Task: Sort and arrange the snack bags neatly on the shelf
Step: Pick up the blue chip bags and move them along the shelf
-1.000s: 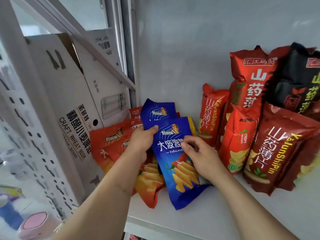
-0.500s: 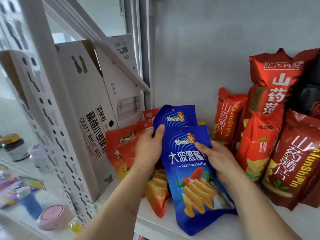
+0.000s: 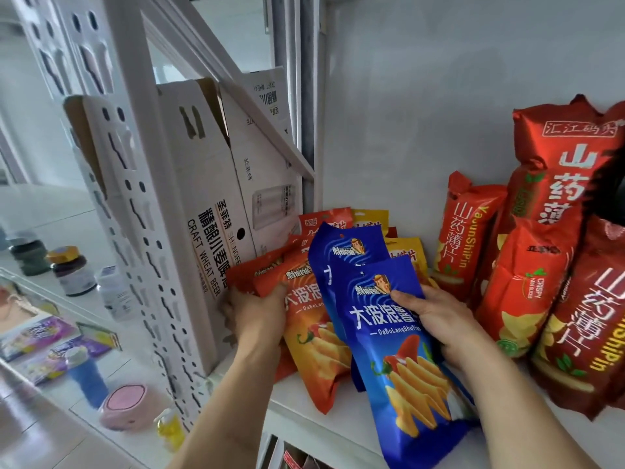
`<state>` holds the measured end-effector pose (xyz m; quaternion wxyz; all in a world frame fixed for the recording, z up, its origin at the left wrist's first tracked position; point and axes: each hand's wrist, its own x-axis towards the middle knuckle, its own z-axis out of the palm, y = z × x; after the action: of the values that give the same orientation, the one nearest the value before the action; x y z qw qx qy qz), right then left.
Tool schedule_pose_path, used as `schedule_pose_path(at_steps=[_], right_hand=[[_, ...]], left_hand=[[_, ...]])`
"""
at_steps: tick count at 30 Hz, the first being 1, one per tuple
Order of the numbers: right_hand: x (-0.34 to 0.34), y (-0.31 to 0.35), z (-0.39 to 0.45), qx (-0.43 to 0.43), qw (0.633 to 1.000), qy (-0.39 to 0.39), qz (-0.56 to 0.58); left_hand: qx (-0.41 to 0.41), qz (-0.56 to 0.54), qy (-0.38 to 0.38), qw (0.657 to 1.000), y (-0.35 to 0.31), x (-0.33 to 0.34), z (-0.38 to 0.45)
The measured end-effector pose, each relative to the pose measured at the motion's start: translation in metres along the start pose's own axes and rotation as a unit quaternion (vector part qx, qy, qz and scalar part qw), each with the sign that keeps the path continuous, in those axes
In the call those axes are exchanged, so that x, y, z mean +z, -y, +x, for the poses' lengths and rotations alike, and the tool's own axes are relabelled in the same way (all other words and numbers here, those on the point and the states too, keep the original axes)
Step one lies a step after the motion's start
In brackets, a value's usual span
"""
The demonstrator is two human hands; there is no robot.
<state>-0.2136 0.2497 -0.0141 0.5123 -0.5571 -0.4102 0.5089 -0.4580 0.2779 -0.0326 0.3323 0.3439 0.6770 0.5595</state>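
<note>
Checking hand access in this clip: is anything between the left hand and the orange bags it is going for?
Nothing visible does. The left hand already holds the orange bags at their upper left. The front blue bag, held by the right hand, overlaps only their right side. The white carton stands close on the left.

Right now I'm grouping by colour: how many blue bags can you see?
2. The front blue bag lies on the shelf under the right hand; the rear blue bag sits just behind it, partly covered. More may be hidden.

The black bag (image 3: 612,191) is cut by the right edge, and blue bags (image 3: 389,333) hide the yellow bags' (image 3: 404,255) lower halves.
</note>
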Motion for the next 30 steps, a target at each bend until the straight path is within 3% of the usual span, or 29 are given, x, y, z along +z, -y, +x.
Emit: schedule_pose_path(at_steps=[4, 6, 8, 13, 30], right_hand=[[-0.003, -0.003, -0.003, 0.004, 1.0, 0.003, 0.015], [-0.003, -0.003, -0.004, 0.007, 1.0, 0.004, 0.023], [-0.004, -0.003, -0.005, 0.006, 1.0, 0.002, 0.025], [-0.003, -0.004, -0.004, 0.009, 1.0, 0.008, 0.022], [0.007, 0.002, -0.007, -0.004, 0.999, 0.008, 0.048]], left_hand=[[-0.011, -0.112, -0.044, 0.993, 0.001, 0.003, -0.005], [-0.066, -0.217, -0.032, 0.973, 0.001, 0.003, -0.003], [-0.135, -0.283, 0.024, 0.949, -0.002, 0.002, -0.002], [-0.196, -0.216, 0.211, 0.933, -0.017, -0.004, -0.011], [-0.071, -0.312, 0.202, 0.925, -0.056, 0.031, -0.009]])
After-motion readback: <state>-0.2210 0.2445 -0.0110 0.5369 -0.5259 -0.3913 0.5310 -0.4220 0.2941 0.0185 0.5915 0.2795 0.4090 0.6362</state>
